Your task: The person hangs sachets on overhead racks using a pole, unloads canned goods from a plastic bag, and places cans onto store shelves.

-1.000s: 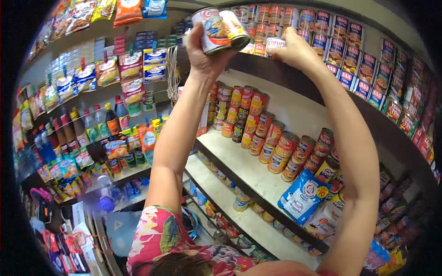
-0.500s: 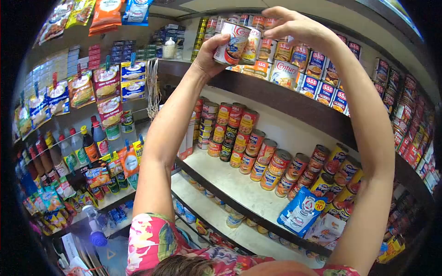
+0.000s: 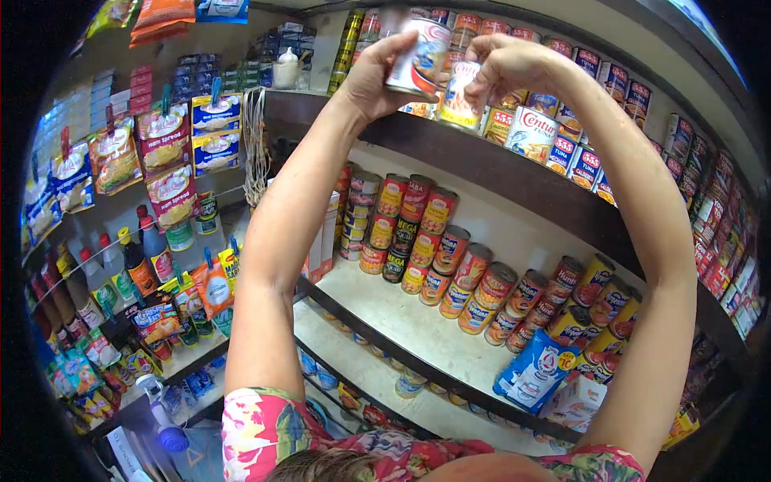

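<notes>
My left hand (image 3: pixel 373 80) is wrapped round a white Century can (image 3: pixel 419 58), held in front of the top shelf's edge. Just right of it, the fingers of my right hand (image 3: pixel 502 68) grip a smaller Century can with a yellow lower band (image 3: pixel 461 98). This can is upright and slightly tilted, in front of the shelf edge. On the top shelf, a white Century Tuna can (image 3: pixel 532 133) stands to the right of my right hand, among rows of 555 tuna cans (image 3: pixel 560 154).
Below, a white shelf (image 3: pixel 377 301) bears stacked cans (image 3: pixel 478 309), a blue milk pouch (image 3: pixel 536 369) and a white box (image 3: pixel 574 400). Hanging packets (image 3: pixel 169 132), rubber bands (image 3: pixel 255 153) and bottles (image 3: pixel 136 265) are at the left. A white jar (image 3: pixel 286 71) stands by the top shelf.
My right hand has come down from above the shelf and taken hold of the yellow-banded can. My left hand with its can has shifted slightly right. The view has turned a little.
</notes>
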